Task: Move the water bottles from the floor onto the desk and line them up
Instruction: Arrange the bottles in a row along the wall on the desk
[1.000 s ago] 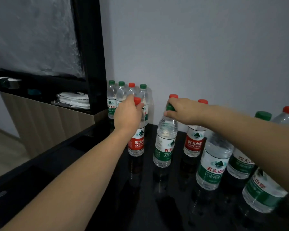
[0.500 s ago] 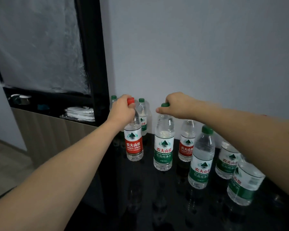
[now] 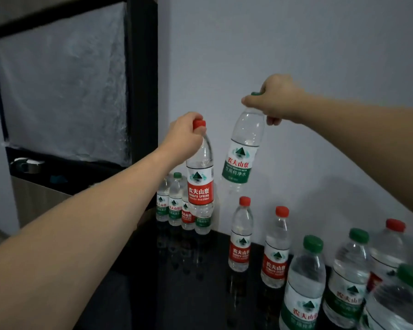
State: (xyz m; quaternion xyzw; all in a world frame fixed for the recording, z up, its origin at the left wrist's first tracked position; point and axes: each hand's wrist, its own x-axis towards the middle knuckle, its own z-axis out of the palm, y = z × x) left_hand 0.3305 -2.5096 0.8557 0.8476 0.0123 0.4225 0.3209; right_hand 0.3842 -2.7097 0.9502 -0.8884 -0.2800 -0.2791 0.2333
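Left hand (image 3: 185,136) clenched on red-cap bottle (image 3: 199,179), axis upright; right hand (image 3: 275,100) grasps green-cap bottle (image 3: 242,153), tilted, both above worktop (image 3: 196,282).

Clear, glossy plastic bottles (image 3: 240,236) stand on a glossy black desk (image 3: 196,282) before a matt wall (image 3: 296,44).

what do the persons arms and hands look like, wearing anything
Both arms are bare along all that shows: no sleeves, gloves, watch or bracelets in view. The left hand and right hand show no rings on the visible parts, though the fingers are partly hidden. No markings visible on either forearm in this dim light.
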